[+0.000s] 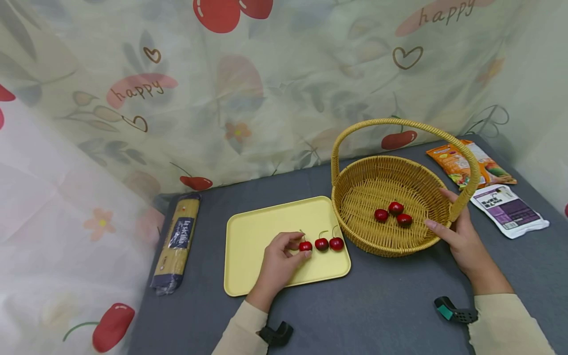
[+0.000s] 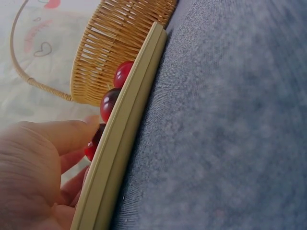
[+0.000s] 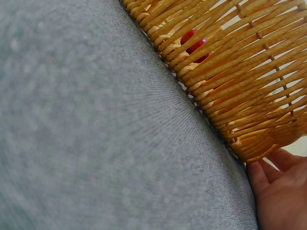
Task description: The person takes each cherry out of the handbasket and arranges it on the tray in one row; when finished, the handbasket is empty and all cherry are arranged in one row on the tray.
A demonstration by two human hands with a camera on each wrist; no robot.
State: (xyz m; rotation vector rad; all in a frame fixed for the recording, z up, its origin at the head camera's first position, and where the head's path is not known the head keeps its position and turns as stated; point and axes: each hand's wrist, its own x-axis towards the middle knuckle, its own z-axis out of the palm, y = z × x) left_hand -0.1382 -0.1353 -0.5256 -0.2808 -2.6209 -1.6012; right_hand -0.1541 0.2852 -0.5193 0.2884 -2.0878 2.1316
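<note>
My left hand (image 1: pixel 280 259) is over the yellow tray (image 1: pixel 253 246), its thumb and fingers pinching a red cherry (image 1: pixel 305 246) with a stem. To the right of it on the tray lie two more cherries, a dark one (image 1: pixel 321 244) and a redder one (image 1: pixel 337 243). My right hand (image 1: pixel 463 241) grips the right side of a woven wicker basket (image 1: pixel 390 244), thumb over the rim and the other fingers partly hidden outside. Inside the basket, three cherries (image 1: pixel 396 208) sit close together. The left wrist view shows the thumb beside the pinched cherry (image 2: pixel 91 149), close over the tray edge.
The basket's tall handle (image 1: pixel 399 122) arches above it, near the tray's right end. A pasta packet (image 1: pixel 178 241) lies left of the tray. An orange bag (image 1: pixel 472 162) and a white and purple pouch (image 1: pixel 510 209) lie right of the basket. A patterned curtain (image 1: pixel 266 98) hangs behind.
</note>
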